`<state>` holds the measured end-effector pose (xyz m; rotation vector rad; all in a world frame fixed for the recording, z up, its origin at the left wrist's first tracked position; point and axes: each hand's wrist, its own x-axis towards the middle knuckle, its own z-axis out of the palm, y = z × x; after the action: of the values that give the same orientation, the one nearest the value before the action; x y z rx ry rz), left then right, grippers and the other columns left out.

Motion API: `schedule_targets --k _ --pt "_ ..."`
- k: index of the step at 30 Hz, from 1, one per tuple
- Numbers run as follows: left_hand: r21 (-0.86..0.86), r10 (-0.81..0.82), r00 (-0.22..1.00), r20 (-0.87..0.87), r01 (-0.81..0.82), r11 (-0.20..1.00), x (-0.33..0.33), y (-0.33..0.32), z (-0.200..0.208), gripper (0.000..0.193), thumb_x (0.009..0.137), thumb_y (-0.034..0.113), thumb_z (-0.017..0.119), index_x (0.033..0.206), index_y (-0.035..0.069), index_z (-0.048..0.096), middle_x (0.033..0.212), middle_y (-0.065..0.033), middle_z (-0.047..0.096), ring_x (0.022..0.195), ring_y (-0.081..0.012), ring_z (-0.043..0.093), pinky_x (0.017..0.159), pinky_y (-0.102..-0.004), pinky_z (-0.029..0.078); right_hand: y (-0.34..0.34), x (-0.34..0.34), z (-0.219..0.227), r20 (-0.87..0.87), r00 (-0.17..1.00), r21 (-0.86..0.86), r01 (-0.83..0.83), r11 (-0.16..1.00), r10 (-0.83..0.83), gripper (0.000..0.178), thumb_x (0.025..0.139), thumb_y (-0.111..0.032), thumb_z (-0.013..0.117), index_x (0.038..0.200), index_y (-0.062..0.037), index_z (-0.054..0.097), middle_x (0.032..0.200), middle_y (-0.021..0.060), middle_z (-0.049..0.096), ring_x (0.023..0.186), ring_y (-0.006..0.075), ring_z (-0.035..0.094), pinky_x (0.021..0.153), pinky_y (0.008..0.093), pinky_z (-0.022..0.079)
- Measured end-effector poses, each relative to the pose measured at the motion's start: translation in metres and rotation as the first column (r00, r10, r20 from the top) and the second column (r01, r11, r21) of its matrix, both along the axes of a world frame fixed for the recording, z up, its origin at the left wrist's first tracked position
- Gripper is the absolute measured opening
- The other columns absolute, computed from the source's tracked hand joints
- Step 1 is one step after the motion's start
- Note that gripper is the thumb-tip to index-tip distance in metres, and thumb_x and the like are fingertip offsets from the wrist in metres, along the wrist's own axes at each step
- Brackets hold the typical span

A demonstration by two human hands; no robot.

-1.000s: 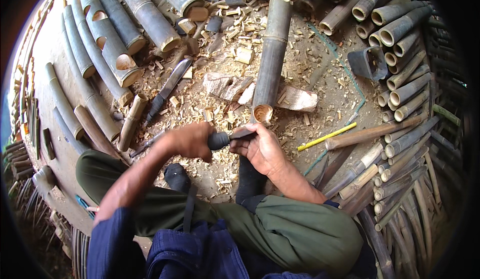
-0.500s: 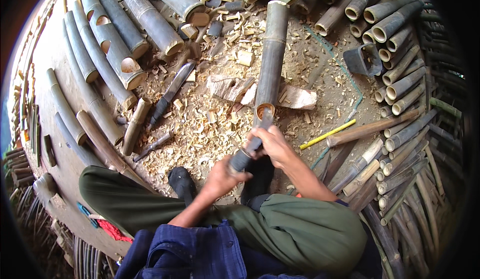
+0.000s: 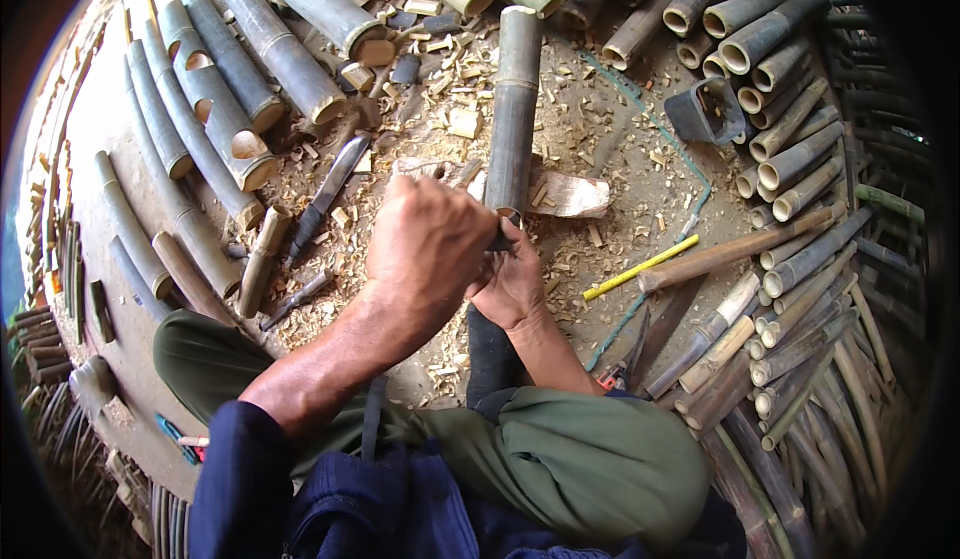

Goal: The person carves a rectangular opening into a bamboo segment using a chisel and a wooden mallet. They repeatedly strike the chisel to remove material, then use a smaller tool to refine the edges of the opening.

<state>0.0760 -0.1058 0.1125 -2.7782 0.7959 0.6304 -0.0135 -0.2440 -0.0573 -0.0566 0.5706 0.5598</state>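
A dark bamboo tube lies pointing away from me, its near end resting on a pale split piece of wood. My left hand is raised in a fist just left of that end, closed round the handle of a knife. Little of the knife shows between my hands; the handle is hidden in my fist. Just below the tube's mouth, my right hand has its fingers curled at the blade, with thumb and fingertips close to the rim.
Shavings and chips cover the ground. Another knife lies at left, near cut bamboo lengths. Right stand a black container, a yellow stick and stacked bamboo tubes. My legs are folded below.
My left hand has risen from the lap area up to the tube's near end, turning over with the knife. My right hand has shifted slightly down and left. The whole view has shifted slightly.
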Motion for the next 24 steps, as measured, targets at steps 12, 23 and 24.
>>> schedule_targets --k 12,23,24 --pt "-0.152 0.508 0.777 -0.371 -0.591 0.792 -0.023 0.064 -0.026 0.024 0.069 0.018 0.079 0.086 0.001 0.080 0.075 -0.0190 0.074 0.072 -0.0330 0.076 0.073 -0.0449 0.061 0.009 0.012 0.029 0.043 0.987 -0.432 -0.124 0.893 0.157 0.019 0.105 -0.021 0.060 0.114 -0.0039 0.066 0.104 0.0129 0.074 0.083 0.0192 0.071 0.076 0.0393 0.066" --pt "-0.075 0.003 0.987 -0.158 -0.015 0.997 -0.032 0.008 -0.004 0.020 0.092 0.019 0.070 0.079 0.004 0.068 0.070 -0.0083 0.069 0.063 -0.0185 0.068 0.057 -0.0401 0.052 -0.001 -0.008 0.018 -0.029 0.998 -0.055 -0.051 0.997 0.050 0.033 0.112 -0.037 0.046 0.124 -0.0108 0.063 0.124 0.0099 0.073 0.113 0.0241 0.071 0.103 0.0465 0.054" --pt "-0.116 0.060 0.944 -0.325 -0.102 0.988 -0.037 0.018 -0.006 0.024 0.093 0.024 0.071 0.080 0.003 0.069 0.070 -0.0101 0.070 0.064 -0.0210 0.071 0.058 -0.0415 0.054 -0.001 -0.016 0.035 0.025 0.993 -0.113 -0.113 0.987 0.117 0.030 0.113 -0.033 0.044 0.126 -0.0098 0.059 0.122 0.0111 0.072 0.110 0.0247 0.070 0.104 0.0450 0.051"
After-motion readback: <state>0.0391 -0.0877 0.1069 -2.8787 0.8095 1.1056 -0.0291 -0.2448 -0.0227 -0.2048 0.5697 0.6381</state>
